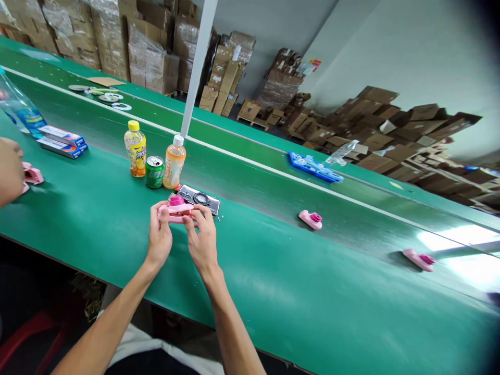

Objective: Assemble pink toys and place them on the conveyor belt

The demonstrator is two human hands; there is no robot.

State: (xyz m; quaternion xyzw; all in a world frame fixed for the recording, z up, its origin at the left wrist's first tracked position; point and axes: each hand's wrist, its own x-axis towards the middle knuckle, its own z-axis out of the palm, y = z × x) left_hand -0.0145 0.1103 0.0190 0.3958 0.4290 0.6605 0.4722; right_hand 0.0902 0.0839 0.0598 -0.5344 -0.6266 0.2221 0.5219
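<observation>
My left hand (pixel 159 238) and my right hand (pixel 202 240) both grip a pink plastic toy camera (pixel 175 208) with a magenta lens, just above the green conveyor belt (pixel 273 291). Directly beyond my hands lies a black-and-silver flat packaged item (pixel 197 200). Behind it stand a yellow juice bottle (pixel 135 148), a green drink can (pixel 154 172) and an orange drink bottle (pixel 174 162). Two similar pink toys (pixel 311 220) (pixel 419 259) lie on the belt to my right. At the left edge, a co-worker's hand (pixel 10 172) is beside another pink toy (pixel 32 174).
Blue-and-white boxes (pixel 61 140) and a clear plastic bottle (pixel 17 104) sit at the far left. A blue tray (pixel 315 167) rests on a second green belt beyond a white rail (pixel 250 166). Cardboard boxes (pixel 152 57) are stacked behind, and a white post (pixel 197 67) rises there.
</observation>
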